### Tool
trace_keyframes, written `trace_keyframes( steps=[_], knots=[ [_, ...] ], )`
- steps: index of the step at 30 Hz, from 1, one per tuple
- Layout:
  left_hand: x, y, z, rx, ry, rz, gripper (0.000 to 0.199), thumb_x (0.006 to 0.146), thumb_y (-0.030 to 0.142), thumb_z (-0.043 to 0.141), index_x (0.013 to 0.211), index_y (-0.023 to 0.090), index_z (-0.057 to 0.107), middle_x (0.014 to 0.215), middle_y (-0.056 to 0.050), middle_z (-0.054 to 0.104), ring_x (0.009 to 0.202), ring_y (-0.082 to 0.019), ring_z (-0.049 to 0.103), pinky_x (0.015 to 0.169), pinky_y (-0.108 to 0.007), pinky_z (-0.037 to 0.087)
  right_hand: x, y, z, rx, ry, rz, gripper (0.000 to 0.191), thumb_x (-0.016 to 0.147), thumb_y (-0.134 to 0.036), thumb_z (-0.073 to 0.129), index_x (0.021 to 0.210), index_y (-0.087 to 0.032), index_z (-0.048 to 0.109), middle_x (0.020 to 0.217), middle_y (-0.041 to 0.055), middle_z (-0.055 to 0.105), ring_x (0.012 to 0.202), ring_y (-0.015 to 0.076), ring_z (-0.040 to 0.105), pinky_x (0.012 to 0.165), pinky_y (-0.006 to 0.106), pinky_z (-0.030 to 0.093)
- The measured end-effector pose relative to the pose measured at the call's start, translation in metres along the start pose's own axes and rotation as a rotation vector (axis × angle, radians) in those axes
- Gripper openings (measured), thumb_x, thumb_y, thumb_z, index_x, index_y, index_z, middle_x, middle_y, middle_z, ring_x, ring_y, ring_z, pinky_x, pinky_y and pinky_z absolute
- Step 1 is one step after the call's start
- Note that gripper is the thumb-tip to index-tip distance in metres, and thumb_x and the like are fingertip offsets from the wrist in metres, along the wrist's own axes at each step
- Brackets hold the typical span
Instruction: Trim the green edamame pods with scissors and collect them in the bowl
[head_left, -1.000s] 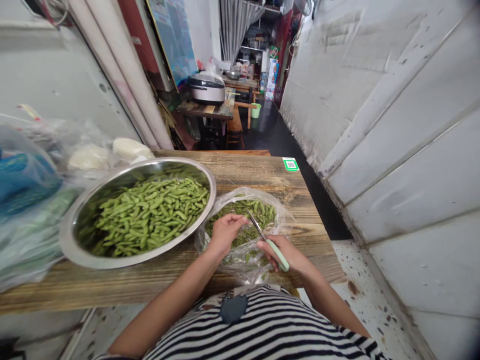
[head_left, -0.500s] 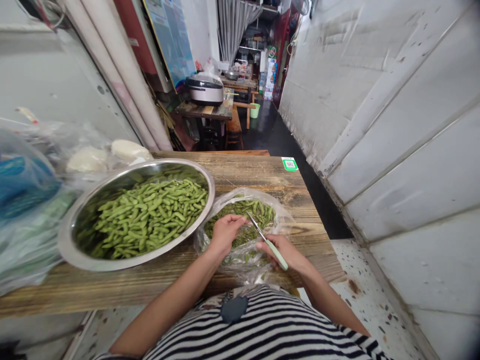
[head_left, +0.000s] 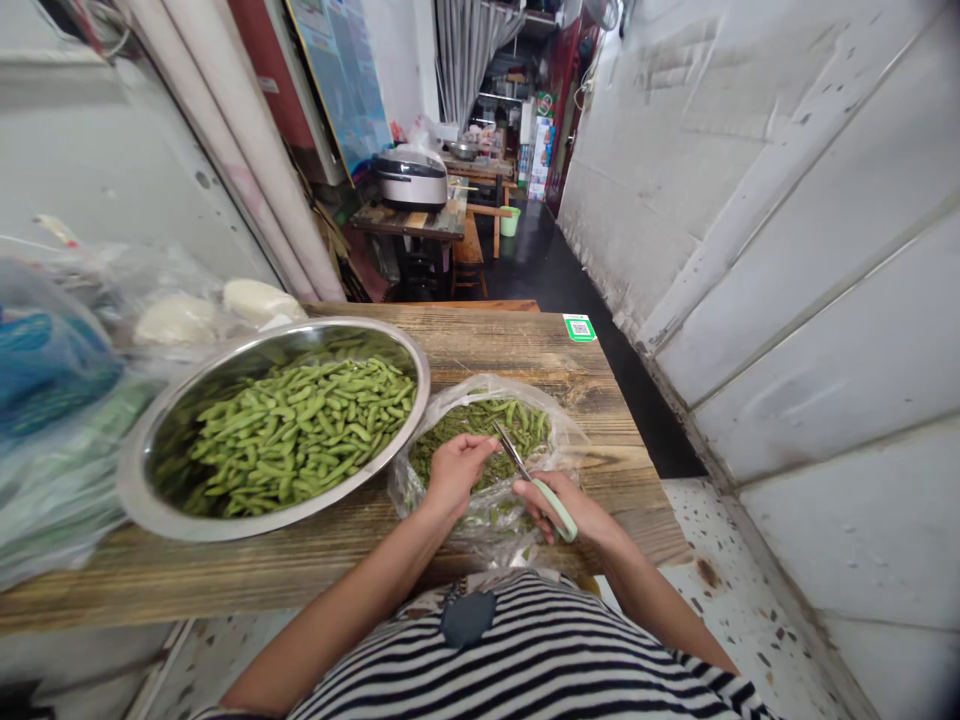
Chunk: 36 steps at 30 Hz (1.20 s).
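Note:
My right hand (head_left: 559, 505) is closed on the green handles of a pair of scissors (head_left: 555, 508), whose blades point up and left. Just left of the blade tips, my left hand (head_left: 456, 472) is pinched above the bag; whatever lies between its fingertips is too small to make out. Beneath both hands a clear plastic bag (head_left: 566, 425) lies open, holding green pods (head_left: 517, 415) and small trimmings. To its left stands a wide steel bowl (head_left: 422, 375) filled with green pods (head_left: 300, 430).
Plastic bags (head_left: 60, 400) and pale items (head_left: 259, 300) crowd the left of the wooden table (head_left: 480, 345). A green code sticker (head_left: 579, 328) marks its far right corner. Beyond stand a rice cooker (head_left: 410, 180) and a green bin (head_left: 509, 222). A wall (head_left: 750, 200) runs along the right.
The scissors' blades have parted slightly and the handles have spread. My left hand has shifted a little to the right.

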<state>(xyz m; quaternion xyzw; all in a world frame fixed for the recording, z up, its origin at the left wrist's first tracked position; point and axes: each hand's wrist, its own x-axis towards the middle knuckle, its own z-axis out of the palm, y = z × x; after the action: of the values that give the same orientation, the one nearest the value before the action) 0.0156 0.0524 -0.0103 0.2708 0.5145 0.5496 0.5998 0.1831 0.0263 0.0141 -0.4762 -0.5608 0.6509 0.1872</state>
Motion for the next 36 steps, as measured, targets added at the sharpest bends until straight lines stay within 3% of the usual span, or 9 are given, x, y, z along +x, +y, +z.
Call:
trace_keyframes(
  steps=[7,11,13,18,22,25,28,36],
  knots=[
    [0.001,0.007,-0.003,-0.023,0.031,-0.017,0.032,0.053,0.034,0.077,0.066,0.013,0.056,0.051,0.004,0.056,0.034,0.000,0.024,0.036,-0.018,0.012,0.005,0.007,-0.002,0.022,0.013,0.025,0.042,0.075,-0.057,0.062,0.068,-0.019,0.044,0.043,-0.0101,0.038,0.031,0.0055,0.034,0.029,0.017,0.032],
    [0.004,0.015,-0.008,0.027,0.047,0.013,0.032,0.050,0.028,0.078,0.062,0.015,0.051,0.066,-0.001,0.066,0.039,-0.002,0.039,0.038,-0.017,0.022,0.001,0.008,-0.005,-0.019,0.024,-0.037,0.042,0.078,-0.059,0.057,0.082,-0.018,0.050,0.049,-0.0086,0.042,0.038,0.0065,0.039,0.036,0.017,0.035],
    [0.005,0.017,-0.010,0.061,0.009,0.037,0.031,0.052,0.029,0.078,0.064,0.014,0.054,0.072,-0.003,0.068,0.041,-0.003,0.042,0.039,-0.017,0.024,-0.002,0.008,-0.007,-0.051,0.031,-0.065,0.043,0.080,-0.059,0.054,0.091,-0.017,0.052,0.052,-0.0075,0.043,0.043,0.0073,0.041,0.041,0.018,0.036],
    [0.005,0.015,-0.016,0.183,-0.079,0.095,0.034,0.058,0.036,0.076,0.081,0.013,0.066,0.058,0.001,0.062,0.038,-0.004,0.035,0.039,-0.019,0.022,-0.005,0.004,-0.012,-0.191,0.032,-0.091,0.046,0.083,-0.057,0.052,0.104,-0.016,0.054,0.061,-0.0041,0.048,0.048,0.0091,0.043,0.046,0.020,0.037],
    [0.005,0.011,-0.019,0.376,-0.123,0.128,0.026,0.065,0.039,0.070,0.076,0.015,0.071,0.055,0.001,0.060,0.040,-0.006,0.034,0.041,-0.021,0.023,-0.003,0.004,-0.015,-0.371,0.072,-0.165,0.041,0.081,-0.050,0.059,0.102,-0.015,0.060,0.078,0.0019,0.059,0.066,0.0134,0.052,0.060,0.022,0.042],
    [0.004,0.013,-0.020,0.526,-0.128,0.220,0.019,0.066,0.035,0.069,0.069,0.017,0.072,0.056,-0.001,0.063,0.046,-0.010,0.045,0.047,-0.022,0.031,-0.001,0.006,-0.017,-0.460,0.068,-0.223,0.039,0.081,-0.048,0.059,0.101,-0.015,0.063,0.081,0.0022,0.062,0.072,0.0159,0.054,0.068,0.024,0.042],
    [0.003,0.015,-0.018,0.563,-0.073,0.296,0.012,0.060,0.028,0.072,0.064,0.018,0.070,0.061,-0.002,0.066,0.055,-0.014,0.053,0.055,-0.024,0.039,-0.002,0.005,-0.017,-0.550,0.096,-0.222,0.039,0.078,-0.049,0.062,0.099,-0.016,0.064,0.080,0.0024,0.063,0.071,0.0169,0.055,0.066,0.023,0.040],
    [-0.001,0.012,-0.012,0.683,-0.025,0.376,0.011,0.059,0.027,0.072,0.055,0.019,0.066,0.051,0.001,0.059,0.049,-0.012,0.046,0.050,-0.023,0.033,-0.009,-0.001,-0.009,-0.681,0.189,-0.189,0.032,0.080,-0.048,0.059,0.080,-0.017,0.064,0.066,0.0027,0.061,0.064,0.0176,0.054,0.057,0.022,0.034]
  ],
)
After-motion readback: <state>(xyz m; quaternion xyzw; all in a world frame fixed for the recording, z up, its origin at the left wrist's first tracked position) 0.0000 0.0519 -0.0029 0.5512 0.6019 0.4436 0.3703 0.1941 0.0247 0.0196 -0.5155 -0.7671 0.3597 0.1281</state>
